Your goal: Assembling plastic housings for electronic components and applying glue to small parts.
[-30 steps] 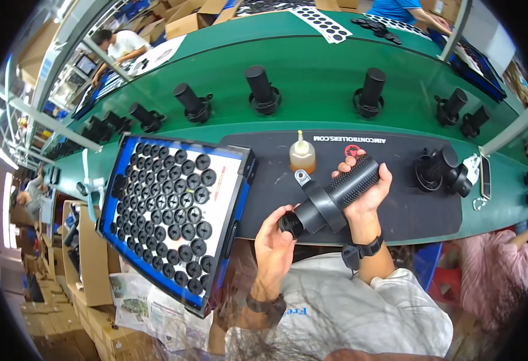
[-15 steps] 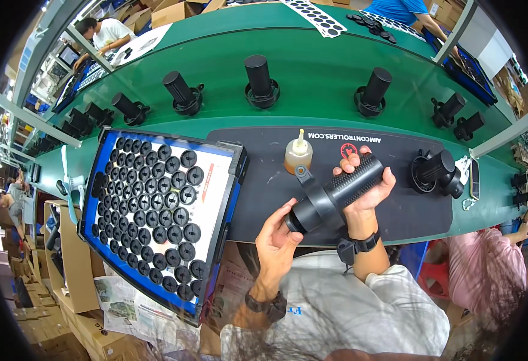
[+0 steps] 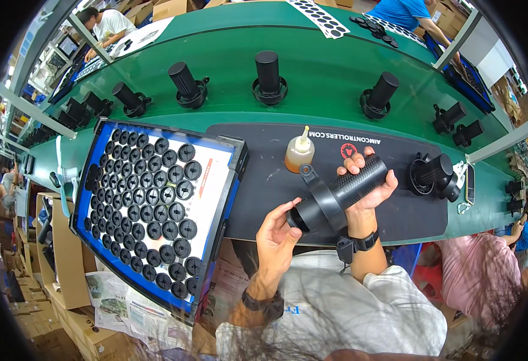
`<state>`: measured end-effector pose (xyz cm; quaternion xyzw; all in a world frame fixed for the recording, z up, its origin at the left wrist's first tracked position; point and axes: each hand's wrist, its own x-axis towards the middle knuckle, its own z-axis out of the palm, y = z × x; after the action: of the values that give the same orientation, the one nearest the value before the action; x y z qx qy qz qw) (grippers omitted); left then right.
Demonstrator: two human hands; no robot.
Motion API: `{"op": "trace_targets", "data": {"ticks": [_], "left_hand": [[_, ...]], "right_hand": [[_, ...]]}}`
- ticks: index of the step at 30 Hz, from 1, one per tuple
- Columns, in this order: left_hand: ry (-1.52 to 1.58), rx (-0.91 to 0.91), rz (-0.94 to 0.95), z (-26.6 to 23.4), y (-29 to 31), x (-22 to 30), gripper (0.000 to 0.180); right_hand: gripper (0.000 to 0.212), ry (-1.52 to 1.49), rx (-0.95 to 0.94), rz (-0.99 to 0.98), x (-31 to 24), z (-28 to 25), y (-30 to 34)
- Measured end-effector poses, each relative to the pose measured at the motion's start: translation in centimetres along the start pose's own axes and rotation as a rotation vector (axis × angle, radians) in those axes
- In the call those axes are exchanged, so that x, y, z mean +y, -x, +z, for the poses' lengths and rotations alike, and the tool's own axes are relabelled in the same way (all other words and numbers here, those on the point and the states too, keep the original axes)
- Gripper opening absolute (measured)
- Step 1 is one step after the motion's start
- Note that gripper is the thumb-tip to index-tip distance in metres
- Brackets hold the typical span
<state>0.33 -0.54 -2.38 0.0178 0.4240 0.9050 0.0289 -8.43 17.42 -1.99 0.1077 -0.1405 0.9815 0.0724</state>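
Note:
I hold a black cylindrical microphone (image 3: 358,184) with a perforated grille, slanted above the dark mat. A black ring bracket (image 3: 327,201) with a lug encircles its body. My right hand (image 3: 369,186) is wrapped round the perforated upper part. At the lower-left end, my left hand (image 3: 279,234) has its thumb and fingers closed on the rim. That end appears to have an opening, but its inside cannot be made out. Just beyond the bracket stands a squeeze bottle (image 3: 300,153) of amber liquid. Another black microphone with a ring mount (image 3: 430,173) rests at the right of the mat.
Left of the mat sits a blue-lined tray (image 3: 235,174) holding many round black caps (image 3: 169,194). Several mounted microphones (image 3: 268,78) line the green surface behind. A phone-like device (image 3: 470,183) lies far right. Co-workers sit across the bench and at right; a fan (image 3: 65,174) is far left.
The view has shifted slightly. Both hands keep their hold on the microphone, which stays almost in the same place and slant.

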Motion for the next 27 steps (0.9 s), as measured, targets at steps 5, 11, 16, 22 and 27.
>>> {"op": "trace_targets", "data": {"ticks": [5,11,16,22,27], "left_hand": [[-0.032,0.020,-0.090,0.0,0.1,0.5,0.057],[0.015,0.010,-0.146,-1.0,-0.4,-0.8,0.059],[0.141,-0.008,-0.309,-1.0,-0.4,-2.6,0.060],[0.241,-0.120,-0.287,-0.6,-1.7,-2.9,0.067],[0.168,-0.154,-0.289,-2.7,-1.3,-2.3,0.074]], "right_hand": [[0.058,0.034,-0.067,-0.011,0.2,0.0,-0.1],[0.056,0.099,-0.106,0.038,-0.3,0.5,-0.1],[0.046,0.197,-0.121,0.111,-2.2,0.4,-0.1],[0.047,0.179,-0.046,0.025,-3.8,1.3,0.3],[0.047,0.440,-0.144,-0.131,-6.7,3.5,0.2]]}}
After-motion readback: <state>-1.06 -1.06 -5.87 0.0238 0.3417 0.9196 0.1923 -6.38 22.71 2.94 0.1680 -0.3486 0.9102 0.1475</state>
